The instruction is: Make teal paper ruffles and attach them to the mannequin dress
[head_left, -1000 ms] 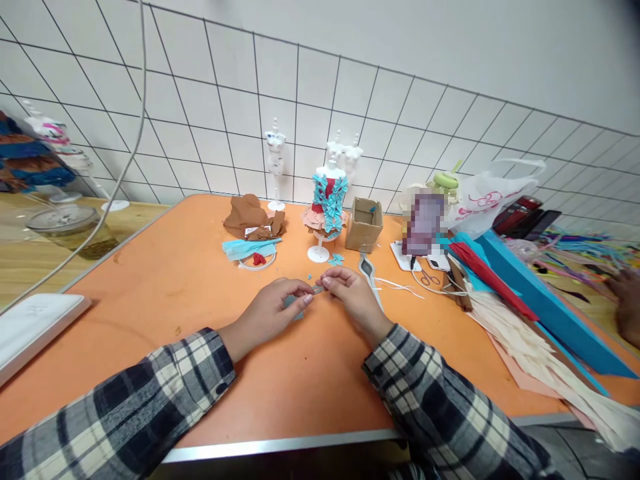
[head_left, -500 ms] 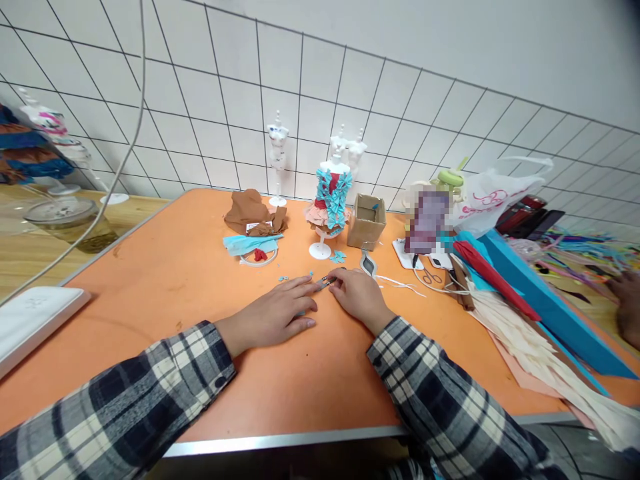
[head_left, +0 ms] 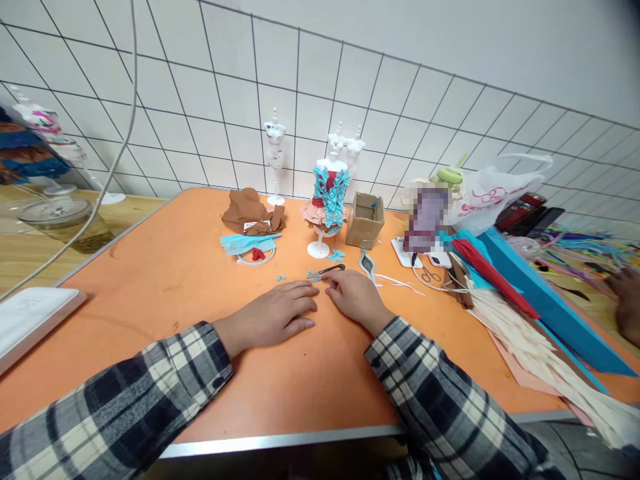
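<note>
My left hand (head_left: 278,315) lies palm down on the orange table (head_left: 300,393), fingers stretched out and slightly apart. Close by on the right, my right hand (head_left: 356,299) rests with its fingers bent and its thumb and index fingertip apart; nothing shows between them. Just beyond the fingertips lies a small tool with a black handle (head_left: 334,269) and a thin greyish end, too small to name. Behind it stands a white mini dress form (head_left: 332,163) clothed in red, turquoise ruffles and a peach skirt. Turquoise scraps (head_left: 337,255) are by its base.
A cardboard box (head_left: 365,221) stands right of the dress form. Brown fabric (head_left: 245,211) and turquoise fabric (head_left: 247,244) lie left. Scissors (head_left: 431,275), phones and a long blue box (head_left: 560,313) fill the right. Another person's hand (head_left: 627,303) shows at the far right edge.
The small black-handled tool, earlier at my right fingertips, now lies on the table beyond them. My right fingers have drawn back slightly toward me. My left hand has hardly moved.
</note>
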`<state>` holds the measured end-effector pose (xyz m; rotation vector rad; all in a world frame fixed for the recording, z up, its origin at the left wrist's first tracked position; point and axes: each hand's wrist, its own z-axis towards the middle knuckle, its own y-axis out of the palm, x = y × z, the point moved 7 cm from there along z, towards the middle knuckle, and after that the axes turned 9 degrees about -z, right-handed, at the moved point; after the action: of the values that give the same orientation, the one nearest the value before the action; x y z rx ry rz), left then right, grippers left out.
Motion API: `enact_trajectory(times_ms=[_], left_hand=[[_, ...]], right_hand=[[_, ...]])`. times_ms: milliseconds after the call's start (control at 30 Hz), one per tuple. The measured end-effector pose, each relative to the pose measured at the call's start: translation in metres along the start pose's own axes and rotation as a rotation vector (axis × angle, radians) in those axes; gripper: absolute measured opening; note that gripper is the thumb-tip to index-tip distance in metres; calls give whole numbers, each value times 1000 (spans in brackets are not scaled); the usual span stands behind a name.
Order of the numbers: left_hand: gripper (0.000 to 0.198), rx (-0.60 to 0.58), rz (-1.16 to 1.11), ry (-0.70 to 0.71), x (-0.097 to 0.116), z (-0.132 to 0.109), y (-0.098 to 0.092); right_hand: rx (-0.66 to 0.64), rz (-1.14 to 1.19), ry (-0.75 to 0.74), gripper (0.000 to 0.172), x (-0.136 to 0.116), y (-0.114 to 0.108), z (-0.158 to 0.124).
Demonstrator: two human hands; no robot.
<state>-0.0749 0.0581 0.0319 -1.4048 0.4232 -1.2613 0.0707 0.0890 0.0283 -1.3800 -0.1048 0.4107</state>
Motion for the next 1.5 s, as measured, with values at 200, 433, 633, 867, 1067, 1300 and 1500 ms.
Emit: enact_trajectory(times_ms=[200, 433, 633, 867, 1067, 1300, 1500], left_hand=[[25, -4, 7, 8, 0, -1, 1], [25, -9, -2, 9, 3, 0, -7], [26, 66, -31, 47, -7, -6, -30], [24, -32, 2, 67, 7, -2, -12], [22, -24, -6, 55, 4, -2, -14], [20, -17, -52, 65, 4, -4, -23], [19, -84, -39, -93, -2, -13, -42]], right_hand=[[13, 32, 4, 17, 1, 3, 1], [-38, -32, -63, 20, -3, 1, 0], [-69, -19, -62, 23, -7, 1, -2], [-89, -30, -99, 17, -11, 3, 0], [-78, 38, -95, 17, -6, 0, -2], [-53, 123, -75, 11, -5, -1, -2], [52, 186, -66, 22, -2, -9, -2]])
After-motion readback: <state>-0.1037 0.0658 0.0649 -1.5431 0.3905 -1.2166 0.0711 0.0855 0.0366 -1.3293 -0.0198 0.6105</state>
